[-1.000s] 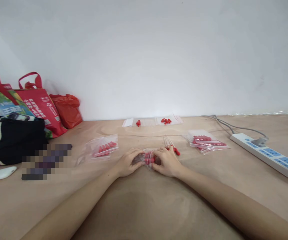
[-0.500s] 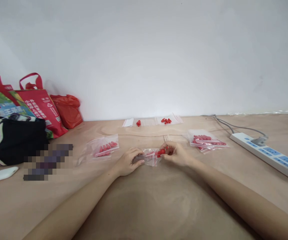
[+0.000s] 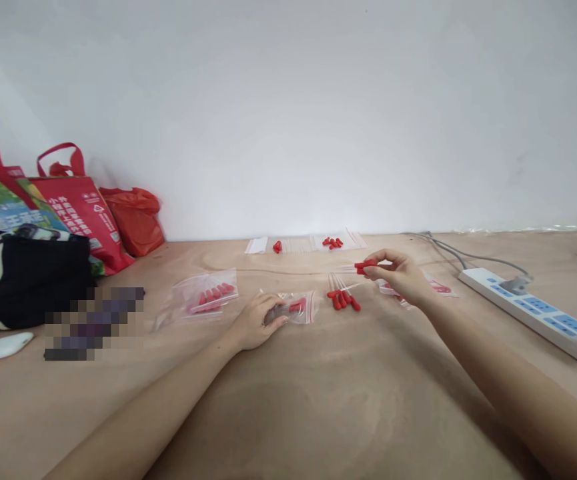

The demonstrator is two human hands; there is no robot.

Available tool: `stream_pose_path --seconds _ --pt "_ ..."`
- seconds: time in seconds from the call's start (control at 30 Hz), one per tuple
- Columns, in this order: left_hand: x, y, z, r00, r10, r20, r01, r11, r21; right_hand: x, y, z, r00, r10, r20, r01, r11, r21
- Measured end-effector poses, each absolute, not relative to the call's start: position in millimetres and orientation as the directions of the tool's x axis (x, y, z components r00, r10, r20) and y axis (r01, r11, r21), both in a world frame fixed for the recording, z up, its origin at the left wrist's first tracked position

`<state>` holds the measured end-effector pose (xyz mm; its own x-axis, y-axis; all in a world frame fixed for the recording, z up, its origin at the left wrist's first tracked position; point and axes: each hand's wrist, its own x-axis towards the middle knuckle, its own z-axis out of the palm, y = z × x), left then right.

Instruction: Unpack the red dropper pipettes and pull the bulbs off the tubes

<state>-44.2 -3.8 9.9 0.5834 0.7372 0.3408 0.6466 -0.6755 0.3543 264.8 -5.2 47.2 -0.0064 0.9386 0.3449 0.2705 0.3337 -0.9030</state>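
My left hand is closed on a clear zip bag lying flat on the table. A red-handled piece shows inside it, partly hidden by plastic. My right hand, raised to the right, pinches red-handled thin rods by their red ends, the pale shafts pointing left. Below and left of that hand, several loose red-handled rods lie fanned out, handles toward me. Partly behind my right forearm are filled zip bags. Another filled zip bag lies beyond my left hand.
Along the wall lie more bagged red-handled rods. A white power strip with a grey cable is at the right. Shopping bags, a black striped bag and a white flat object are at the left.
My right hand has moved up and right, away from the bag's mouth, and now shows red-handled rods in its fingers. The loose rods it covered are visible. My left hand has stayed at the bag.
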Motion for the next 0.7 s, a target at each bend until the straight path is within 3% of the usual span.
stream_pose_path --seconds 0.07,0.17,0.3,0.5,0.7 --pt "-43.8 -2.9 9.5 0.574 0.739 0.353 0.657 -0.673 0.339 270.7 -6.3 38.7 0.055 0.883 0.466 0.394 0.41 -0.823" --pt "-44.2 -1.3 8.3 0.564 0.743 0.36 0.672 -0.667 0.323 274.1 -8.9 18.3 0.042 0.718 0.694 0.633 0.519 -0.575" --pt "-46.7 -1.8 9.0 0.568 0.744 0.353 0.675 -0.666 0.318 274.0 -12.6 -3.8 -0.069 0.589 0.805 0.814 0.499 -0.296" --pt "-22.0 0.2 21.5 0.518 0.734 0.439 0.688 -0.663 0.295 265.7 -16.4 -12.9 -0.173 0.584 0.793 0.841 0.507 -0.19" --pt "47.8 30.8 21.6 0.532 0.781 0.328 0.699 -0.623 0.351 264.4 -16.1 -16.3 -0.171 0.531 0.83 0.82 0.543 -0.179"
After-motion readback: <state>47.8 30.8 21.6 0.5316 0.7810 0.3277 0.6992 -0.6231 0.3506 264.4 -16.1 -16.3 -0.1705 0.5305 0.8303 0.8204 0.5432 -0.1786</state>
